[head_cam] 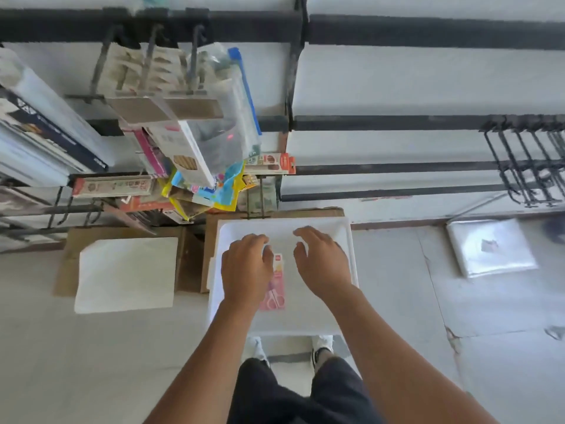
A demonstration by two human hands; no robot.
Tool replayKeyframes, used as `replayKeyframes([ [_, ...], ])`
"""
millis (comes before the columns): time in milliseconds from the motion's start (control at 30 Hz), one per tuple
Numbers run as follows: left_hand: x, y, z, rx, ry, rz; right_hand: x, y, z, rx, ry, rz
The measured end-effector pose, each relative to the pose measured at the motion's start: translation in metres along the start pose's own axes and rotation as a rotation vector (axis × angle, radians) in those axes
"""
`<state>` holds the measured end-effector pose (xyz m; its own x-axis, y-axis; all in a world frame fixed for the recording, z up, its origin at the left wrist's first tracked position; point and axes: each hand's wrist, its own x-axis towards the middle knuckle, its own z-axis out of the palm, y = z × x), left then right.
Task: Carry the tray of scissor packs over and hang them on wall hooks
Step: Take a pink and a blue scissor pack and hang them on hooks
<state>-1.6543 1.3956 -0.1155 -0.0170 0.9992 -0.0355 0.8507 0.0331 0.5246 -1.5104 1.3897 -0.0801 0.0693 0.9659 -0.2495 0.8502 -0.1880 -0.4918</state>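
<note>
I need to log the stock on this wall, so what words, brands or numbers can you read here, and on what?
None can be read.
Pink scissor pack in the white tray: a red logo patch at its top, too blurred to read.
Long red and white boxes on the hooks: print too small.
Dark-edged books at far left: white lettering, blurred.
Colourful packets: no legible text.

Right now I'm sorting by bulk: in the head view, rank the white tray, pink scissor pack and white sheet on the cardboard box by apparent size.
1. white tray
2. white sheet, smaller, though it lies lower
3. pink scissor pack, clearly smallest
</note>
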Motion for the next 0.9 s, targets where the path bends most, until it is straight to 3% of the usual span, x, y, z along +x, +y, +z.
replayKeyframes([
  [267, -0.006, -0.034, 0.102, -0.041, -0.014, -0.092, 0.016, 0.052, 0.048, 0.089, -0.016, 0.008],
  [533, -0.002, -0.055, 0.174, 0.192, -0.395, -0.444, 0.031, 0.086, 0.081, 0.144, -0.004, 0.079],
  [667, -0.001, -0.062, 0.191, 0.201, -0.377, -0.484, 0.035, 0.093, 0.089, 0.172, -0.025, 0.128],
  [900, 0.015, -0.066, 0.190, -0.033, -0.294, -0.583, 0.040, 0.102, 0.102, 0.226, -0.062, 0.235],
])
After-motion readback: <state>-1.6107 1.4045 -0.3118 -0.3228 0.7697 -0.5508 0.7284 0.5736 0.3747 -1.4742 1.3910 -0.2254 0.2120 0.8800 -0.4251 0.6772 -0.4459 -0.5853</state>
